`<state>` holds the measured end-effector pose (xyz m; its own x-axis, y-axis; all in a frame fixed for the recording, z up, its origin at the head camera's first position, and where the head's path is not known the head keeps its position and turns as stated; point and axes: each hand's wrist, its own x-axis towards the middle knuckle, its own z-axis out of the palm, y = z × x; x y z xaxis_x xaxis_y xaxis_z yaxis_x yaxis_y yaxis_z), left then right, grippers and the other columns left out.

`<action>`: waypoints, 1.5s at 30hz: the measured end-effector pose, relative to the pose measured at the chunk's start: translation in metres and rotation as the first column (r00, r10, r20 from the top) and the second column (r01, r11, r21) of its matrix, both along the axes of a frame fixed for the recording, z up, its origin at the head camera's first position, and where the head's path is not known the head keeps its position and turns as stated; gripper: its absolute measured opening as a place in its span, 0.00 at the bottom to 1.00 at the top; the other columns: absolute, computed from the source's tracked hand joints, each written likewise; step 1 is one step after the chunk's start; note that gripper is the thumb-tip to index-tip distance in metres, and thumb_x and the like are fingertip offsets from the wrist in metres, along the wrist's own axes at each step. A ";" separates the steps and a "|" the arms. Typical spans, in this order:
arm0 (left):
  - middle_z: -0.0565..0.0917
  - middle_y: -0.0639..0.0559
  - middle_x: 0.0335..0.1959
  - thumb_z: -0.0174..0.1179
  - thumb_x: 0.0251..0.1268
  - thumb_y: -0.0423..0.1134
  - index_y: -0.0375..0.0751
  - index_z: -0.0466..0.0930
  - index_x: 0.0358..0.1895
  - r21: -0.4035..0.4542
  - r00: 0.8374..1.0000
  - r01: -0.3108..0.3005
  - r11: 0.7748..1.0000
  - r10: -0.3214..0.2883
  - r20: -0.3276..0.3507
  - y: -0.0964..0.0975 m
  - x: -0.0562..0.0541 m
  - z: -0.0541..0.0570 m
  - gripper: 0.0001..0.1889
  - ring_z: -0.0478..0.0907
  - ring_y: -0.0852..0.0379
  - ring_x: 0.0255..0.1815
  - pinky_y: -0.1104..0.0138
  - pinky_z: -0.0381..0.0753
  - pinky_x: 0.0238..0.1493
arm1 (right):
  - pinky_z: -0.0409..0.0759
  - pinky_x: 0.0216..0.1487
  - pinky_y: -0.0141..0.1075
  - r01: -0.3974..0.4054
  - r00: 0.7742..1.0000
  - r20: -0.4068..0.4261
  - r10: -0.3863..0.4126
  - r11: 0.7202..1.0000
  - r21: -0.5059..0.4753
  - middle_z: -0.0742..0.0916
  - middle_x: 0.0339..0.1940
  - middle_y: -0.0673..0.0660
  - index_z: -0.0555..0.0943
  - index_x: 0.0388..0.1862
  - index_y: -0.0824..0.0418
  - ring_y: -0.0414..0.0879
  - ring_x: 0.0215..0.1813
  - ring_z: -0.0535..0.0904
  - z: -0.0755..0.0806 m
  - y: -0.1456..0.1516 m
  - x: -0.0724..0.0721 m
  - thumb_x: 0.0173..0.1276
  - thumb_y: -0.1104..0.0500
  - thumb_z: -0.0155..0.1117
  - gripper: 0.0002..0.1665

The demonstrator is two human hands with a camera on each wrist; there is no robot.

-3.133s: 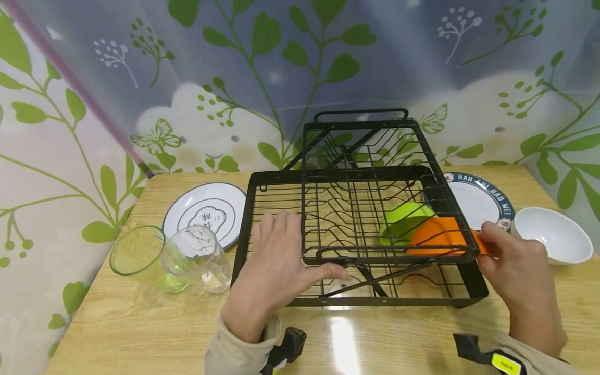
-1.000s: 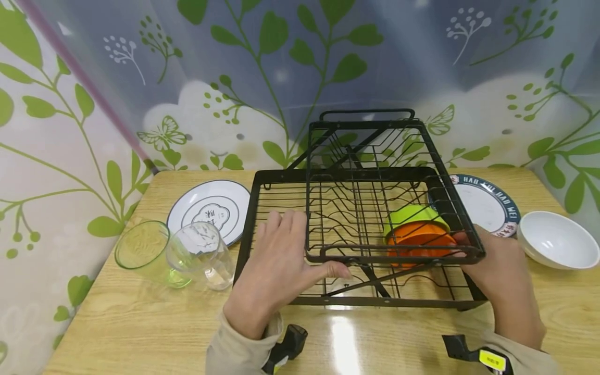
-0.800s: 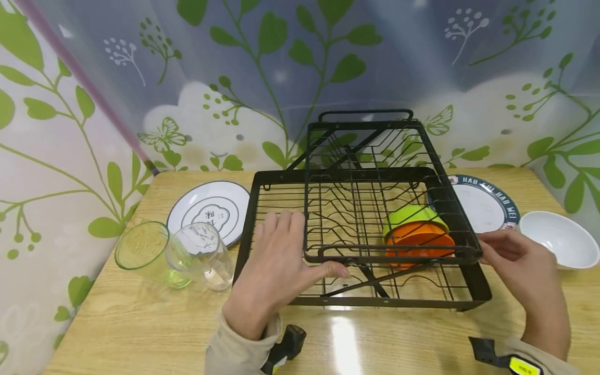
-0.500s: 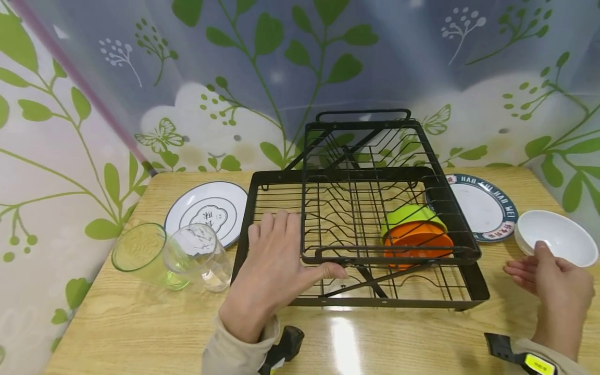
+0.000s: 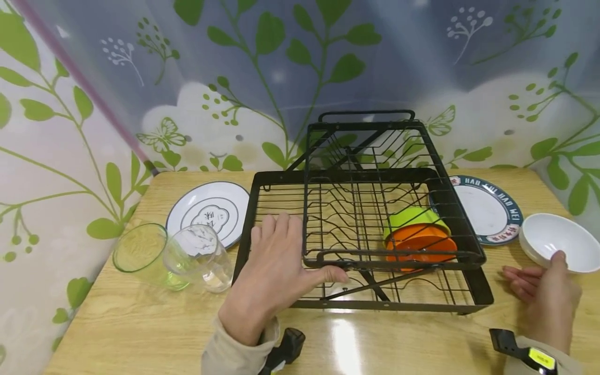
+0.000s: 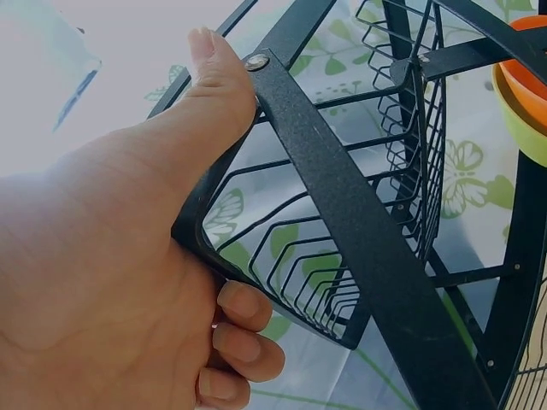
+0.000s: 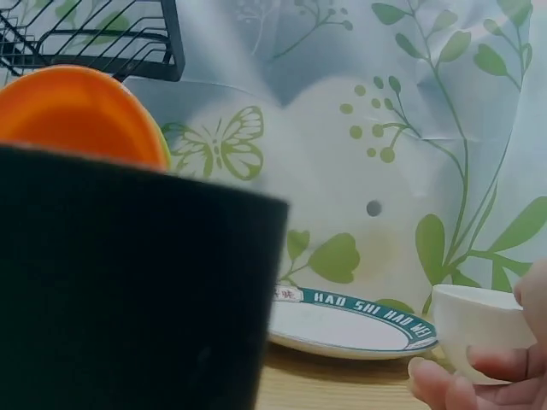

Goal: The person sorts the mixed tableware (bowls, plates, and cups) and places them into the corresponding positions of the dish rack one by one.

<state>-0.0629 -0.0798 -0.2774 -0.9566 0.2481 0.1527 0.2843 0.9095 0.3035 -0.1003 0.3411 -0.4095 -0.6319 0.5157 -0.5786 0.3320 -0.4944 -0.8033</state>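
Head view put the round white bowl (image 5: 558, 235) at twelve o'clock from the nearer right hand (image 5: 549, 299), whose thumb overlapped its rim; whether pinching, I couldn't tell. From the left hand (image 5: 275, 270), gripping the black rack (image 6: 342, 192), it lay at three.

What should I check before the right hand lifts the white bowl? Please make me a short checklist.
1. Left hand grips the rack: ok.
2. White bowl stands with its opening up: ok.
3. Right hand is at the white bowl, thumb by the rim: ok.
4. Right hand holds it firmly: cannot tell.
5. Orange bowl and green bowl are in the rack: ok.
6. Clear glass stands apart from the rack: cannot tell.
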 end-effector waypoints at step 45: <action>0.65 0.50 0.30 0.62 0.37 0.77 0.43 0.61 0.33 0.010 0.999 0.026 1.000 -0.026 -0.025 -0.001 0.000 -0.002 0.40 0.58 0.48 0.36 0.60 0.58 0.41 | 0.79 0.18 0.34 0.210 0.969 -0.122 -0.215 0.976 -0.049 0.84 0.14 0.56 0.72 0.36 0.63 0.46 0.17 0.83 0.004 -0.017 0.003 0.76 0.58 0.41 0.13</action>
<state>-0.0632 -0.0803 -0.2792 -0.9457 0.2712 0.1792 0.3155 0.8984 0.3056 -0.0976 0.3245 -0.4056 -0.5788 0.6263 -0.5223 0.1140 -0.5720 -0.8123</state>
